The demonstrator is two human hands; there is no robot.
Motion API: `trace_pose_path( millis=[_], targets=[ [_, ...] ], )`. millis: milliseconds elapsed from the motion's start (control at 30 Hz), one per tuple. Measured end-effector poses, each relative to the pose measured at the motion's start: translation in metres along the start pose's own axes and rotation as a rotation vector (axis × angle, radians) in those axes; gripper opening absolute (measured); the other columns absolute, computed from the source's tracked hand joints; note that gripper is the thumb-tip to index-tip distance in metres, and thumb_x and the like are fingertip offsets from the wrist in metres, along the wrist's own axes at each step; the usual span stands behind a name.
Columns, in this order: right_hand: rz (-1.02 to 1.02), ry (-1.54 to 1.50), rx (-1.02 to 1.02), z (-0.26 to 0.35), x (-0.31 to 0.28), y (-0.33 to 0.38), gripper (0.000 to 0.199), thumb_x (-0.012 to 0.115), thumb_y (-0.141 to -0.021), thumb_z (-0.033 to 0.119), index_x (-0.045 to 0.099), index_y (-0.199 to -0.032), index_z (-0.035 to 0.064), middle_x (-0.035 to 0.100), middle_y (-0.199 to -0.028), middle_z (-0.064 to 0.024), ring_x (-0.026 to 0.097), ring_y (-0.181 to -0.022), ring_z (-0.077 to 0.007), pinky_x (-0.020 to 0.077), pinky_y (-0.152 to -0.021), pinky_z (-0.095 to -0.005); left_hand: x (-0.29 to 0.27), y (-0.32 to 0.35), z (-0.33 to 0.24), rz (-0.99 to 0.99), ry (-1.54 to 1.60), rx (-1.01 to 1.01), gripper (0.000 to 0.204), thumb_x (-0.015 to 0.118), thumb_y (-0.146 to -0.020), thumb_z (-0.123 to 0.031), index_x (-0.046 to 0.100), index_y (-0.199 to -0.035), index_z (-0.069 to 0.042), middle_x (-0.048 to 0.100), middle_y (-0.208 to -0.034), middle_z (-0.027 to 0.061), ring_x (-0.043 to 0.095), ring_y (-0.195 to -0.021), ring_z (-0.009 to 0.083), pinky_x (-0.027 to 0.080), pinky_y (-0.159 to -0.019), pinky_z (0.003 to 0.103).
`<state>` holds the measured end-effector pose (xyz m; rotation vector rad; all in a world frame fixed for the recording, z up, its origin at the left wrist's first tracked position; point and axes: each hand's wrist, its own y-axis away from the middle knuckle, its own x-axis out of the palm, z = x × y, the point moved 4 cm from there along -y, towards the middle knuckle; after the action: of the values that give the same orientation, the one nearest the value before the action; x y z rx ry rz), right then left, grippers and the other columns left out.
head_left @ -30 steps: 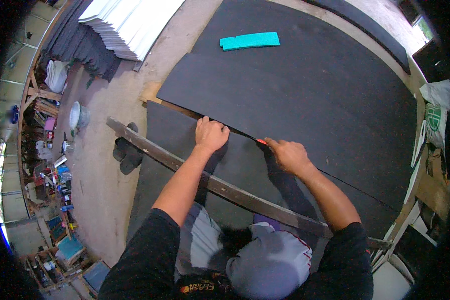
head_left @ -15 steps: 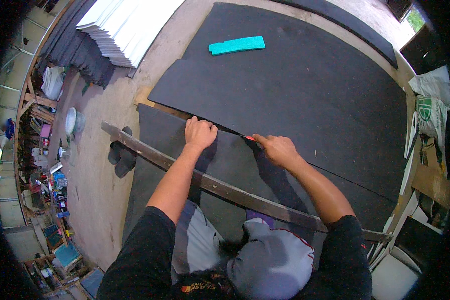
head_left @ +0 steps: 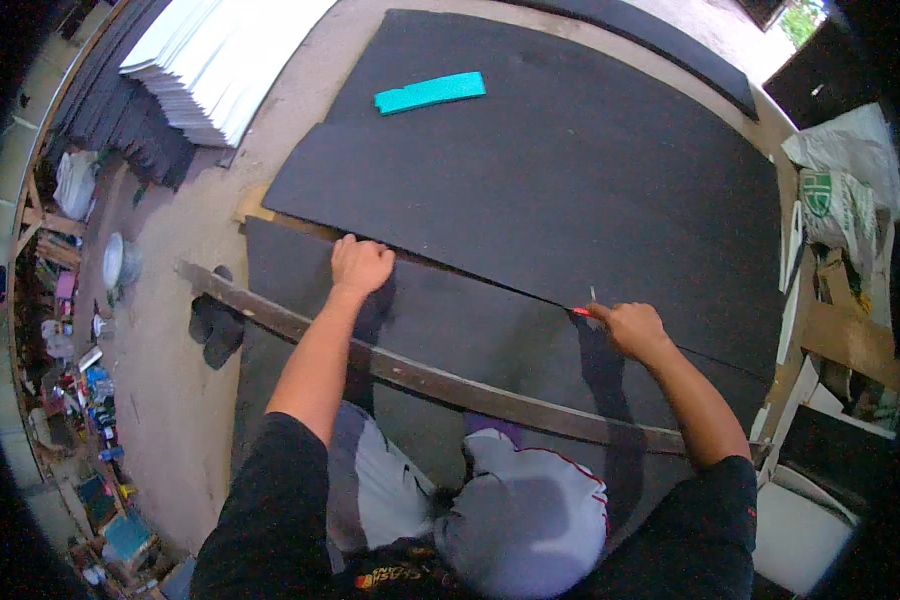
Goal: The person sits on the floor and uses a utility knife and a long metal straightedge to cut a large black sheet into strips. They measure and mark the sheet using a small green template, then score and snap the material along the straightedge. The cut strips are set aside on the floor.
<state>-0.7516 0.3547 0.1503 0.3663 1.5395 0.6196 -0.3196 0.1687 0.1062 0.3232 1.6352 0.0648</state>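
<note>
A black foam-like sheet lies in front of me, split by a long cut into a near part (head_left: pixel 470 320) and a far part (head_left: pixel 570 190). At the cut's right end, my right hand (head_left: pixel 632 330) is closed around a red-handled utility knife (head_left: pixel 581 312), its blade at the line. My left hand (head_left: pixel 362 264) curls its fingers over the near part's edge, where the gap is wider. Between my forearms and body, a long brownish straight bar (head_left: pixel 425 379) lies across the near part. The thumb side of my left hand is partly hidden.
A teal foam strip (head_left: pixel 430 93) rests on the far part. Stacked white sheets (head_left: pixel 220 60) and dark sheets (head_left: pixel 130 120) stand at the far left. Dark footwear (head_left: pixel 215 330) lies near the bar's left end. White sacks (head_left: pixel 840 190) and cardboard (head_left: pixel 850 345) line the right side.
My right hand has drawn the knife rightward along the sheet, and the open cut now reaches further right. My left hand keeps its place on the edge; the whole view has shifted slightly.
</note>
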Motion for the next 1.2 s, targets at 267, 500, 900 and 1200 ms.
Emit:
trace_pose_path(
  millis=[267,500,900,1200],
  targets=[
    [-0.223,-0.107,0.077,-0.053,0.026,0.048,0.040,0.060,-0.095,0.018,0.064,-0.135,0.0250,0.074,-0.098,-0.0124,0.072,-0.086,-0.0369,0.0570,-0.071,-0.0501,0.040,0.001,-0.109,0.356,-0.050,0.211,0.075,0.050,-0.093,-0.071,0.080,-0.101,-0.003,0.076,-0.103,0.0222,0.071,-0.104,0.0401,0.054,-0.095,0.052],
    [-0.393,-0.285,0.096,-0.045,0.017,0.047,0.049,0.065,-0.088,0.014,0.062,-0.136,0.0225,0.073,-0.109,-0.0107,0.072,-0.094,-0.0353,0.0585,-0.075,-0.0498,0.068,0.044,-0.180,0.172,0.057,0.407,0.072,0.073,-0.076,-0.074,0.078,-0.097,-0.006,0.076,-0.100,0.0180,0.069,-0.102,0.0365,0.052,-0.091,0.048],
    [-0.394,-0.316,0.006,-0.031,0.038,0.035,0.051,0.070,-0.084,0.016,0.065,-0.134,0.0265,0.070,-0.103,-0.0076,0.070,-0.094,-0.0330,0.0581,-0.077,-0.0475,0.046,0.070,-0.181,-0.018,0.085,0.471,0.057,0.081,-0.075,-0.060,0.074,-0.094,-0.007,0.074,-0.100,0.0105,0.063,-0.101,0.0297,0.047,-0.092,0.043],
    [-0.398,-0.284,0.017,-0.017,0.021,0.027,0.036,0.068,-0.091,0.018,0.071,-0.126,0.0259,0.072,-0.100,-0.0071,0.070,-0.093,-0.0318,0.0560,-0.077,-0.0463,0.046,0.072,-0.178,0.003,0.087,0.467,0.063,0.079,-0.076,-0.063,0.074,-0.100,-0.005,0.074,-0.104,0.0137,0.064,-0.103,0.0336,0.049,-0.093,0.048]
  ],
)
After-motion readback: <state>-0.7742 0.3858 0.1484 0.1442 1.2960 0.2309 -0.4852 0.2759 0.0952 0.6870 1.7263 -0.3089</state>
